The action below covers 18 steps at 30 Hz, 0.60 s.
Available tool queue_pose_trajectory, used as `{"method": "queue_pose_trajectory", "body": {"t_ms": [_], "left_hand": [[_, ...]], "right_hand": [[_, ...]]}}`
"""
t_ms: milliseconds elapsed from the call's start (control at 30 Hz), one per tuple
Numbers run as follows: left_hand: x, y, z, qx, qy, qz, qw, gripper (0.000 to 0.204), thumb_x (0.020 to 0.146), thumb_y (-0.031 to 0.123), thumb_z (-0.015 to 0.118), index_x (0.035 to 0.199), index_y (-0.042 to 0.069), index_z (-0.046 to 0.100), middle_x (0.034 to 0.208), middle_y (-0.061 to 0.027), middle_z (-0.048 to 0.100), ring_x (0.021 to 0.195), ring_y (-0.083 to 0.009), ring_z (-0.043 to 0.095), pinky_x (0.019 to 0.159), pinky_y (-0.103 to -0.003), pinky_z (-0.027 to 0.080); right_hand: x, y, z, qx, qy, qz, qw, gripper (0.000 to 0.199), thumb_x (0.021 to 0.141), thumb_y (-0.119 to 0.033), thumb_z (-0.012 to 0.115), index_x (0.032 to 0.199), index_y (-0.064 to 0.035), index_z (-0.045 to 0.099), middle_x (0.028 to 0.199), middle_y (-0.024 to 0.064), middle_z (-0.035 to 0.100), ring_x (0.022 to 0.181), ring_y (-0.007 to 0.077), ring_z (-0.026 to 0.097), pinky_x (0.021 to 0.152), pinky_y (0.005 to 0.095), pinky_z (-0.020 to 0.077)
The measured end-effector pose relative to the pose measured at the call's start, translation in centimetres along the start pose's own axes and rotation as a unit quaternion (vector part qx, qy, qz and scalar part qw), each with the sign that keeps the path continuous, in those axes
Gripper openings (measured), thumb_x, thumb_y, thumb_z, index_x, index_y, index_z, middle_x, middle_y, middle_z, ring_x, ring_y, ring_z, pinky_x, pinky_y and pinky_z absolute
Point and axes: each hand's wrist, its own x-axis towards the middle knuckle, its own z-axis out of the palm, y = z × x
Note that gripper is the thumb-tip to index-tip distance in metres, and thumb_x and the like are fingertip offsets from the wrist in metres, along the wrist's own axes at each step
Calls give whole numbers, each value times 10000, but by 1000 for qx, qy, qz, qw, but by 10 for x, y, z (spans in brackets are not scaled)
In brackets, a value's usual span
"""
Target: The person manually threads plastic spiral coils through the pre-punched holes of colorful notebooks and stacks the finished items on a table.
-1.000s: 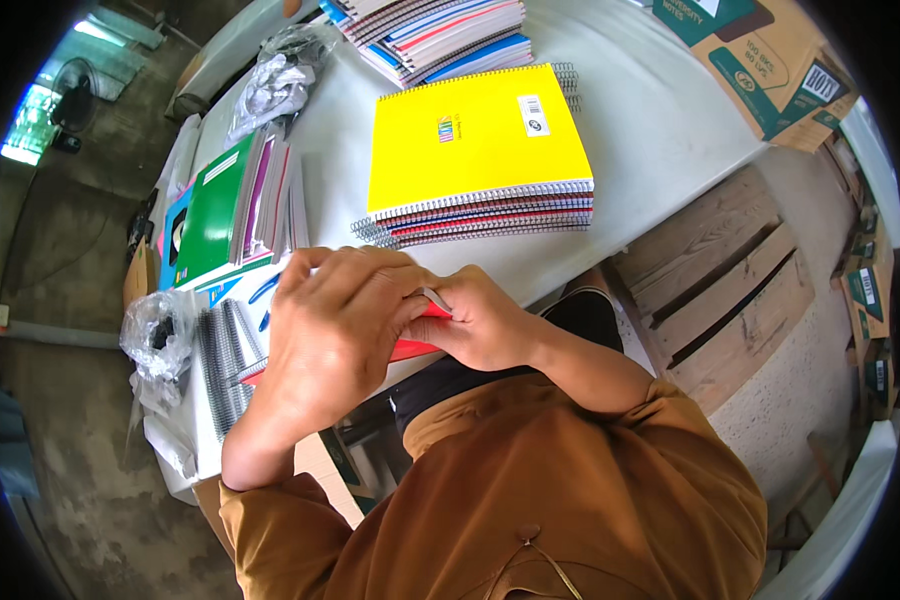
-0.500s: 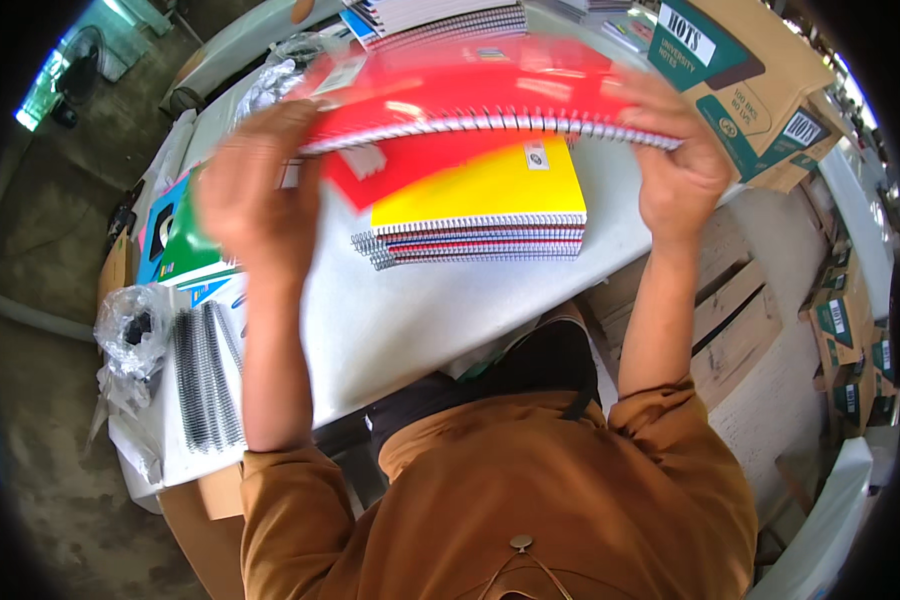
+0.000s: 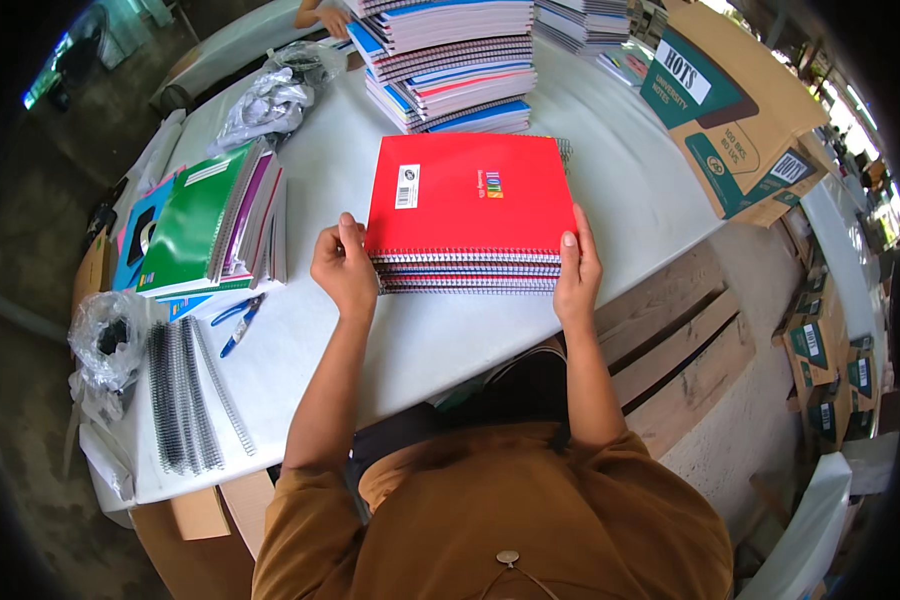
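Observation:
A neat stack of spiral notebooks (image 3: 470,272) lies on the white table in front of me, a red-covered notebook (image 3: 450,205) on top and its coil edge toward me. My left hand (image 3: 346,272) presses against the stack's near left corner, thumb up and fingers curled. On the opposite side, my right hand (image 3: 578,275) holds the near right corner, with its thumb by the coil edge and fingers along the side. Between them the two hands clasp the stack; some fingertips are hidden.
A tall notebook pile (image 3: 455,65) stands behind the stack. At left lie green-topped notebooks (image 3: 195,215), blue-handled pliers (image 3: 238,322), loose metal coils (image 3: 182,400) and clear plastic bags (image 3: 110,345). A cardboard box (image 3: 735,110) sits at the far right, and another person's hand (image 3: 330,18) shows at the back.
The red notebooks, bent and held up between my hands before, now lie flat on the stack, covering the yellow one. Both hands have come down and closer together at its sides.

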Motion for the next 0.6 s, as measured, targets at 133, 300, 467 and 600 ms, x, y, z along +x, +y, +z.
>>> {"method": "queue_pose_trajectory", "body": {"t_ms": [133,300,467,600], "left_hand": [[-7,2,1,-64,50,-5,997,323,897,221,584,653,18,524,654,-4,545,595,-56,448,568,-215,392],[-8,1,1,-101,57,-26,993,194,871,153,617,748,27,536,627,19,509,583,-38,423,574,-193,380],[-5,-5,-4,-115,13,-22,993,98,844,111,634,871,41,571,587,41,488,548,-25,409,527,-182,355],[17,9,-31,76,37,201,976,130,827,78,636,942,33,594,749,-35,616,670,-102,533,617,-231,404]], "right_hand": [[5,-8,1,-31,8,-30,999,438,947,-246,461,1301,7,417,1195,170,559,1071,200,544,900,311,415],[3,-6,13,15,89,7,996,308,859,-58,584,1153,30,567,1138,142,601,1037,171,556,910,292,415],[9,-1,13,25,102,5,994,336,818,8,598,1150,47,565,1147,136,599,1043,176,557,909,290,421],[9,9,8,18,46,0,999,344,906,-126,497,1201,47,522,1227,143,546,1124,196,511,961,321,377]]}}
